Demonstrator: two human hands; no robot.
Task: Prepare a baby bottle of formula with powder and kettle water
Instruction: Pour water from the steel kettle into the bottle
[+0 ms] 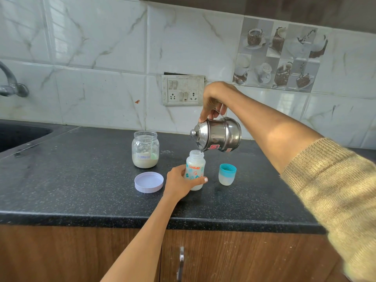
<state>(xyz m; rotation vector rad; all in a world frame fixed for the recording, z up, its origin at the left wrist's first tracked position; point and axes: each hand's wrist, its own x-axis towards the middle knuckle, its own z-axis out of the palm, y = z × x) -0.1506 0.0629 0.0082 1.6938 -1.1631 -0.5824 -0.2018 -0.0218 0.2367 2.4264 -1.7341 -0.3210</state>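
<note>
Cabinet doors (81, 253) sit below the counter (61, 192), whose front edge runs bare across the view. Set back from it, the left hand (179, 183) wraps around the open baby bottle (195, 171), standing upright between a loose lid (149, 182) and a teal cap (227, 174). Above the bottle, the right hand (213, 100) grips the tilted steel kettle (218, 137), spout at the bottle's mouth. Behind the lid stands the formula jar (145, 149), near the wall.

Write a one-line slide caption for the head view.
Right hand tips a steel kettle over the open baby bottle steadied by the left hand, beside the formula jar.
</note>
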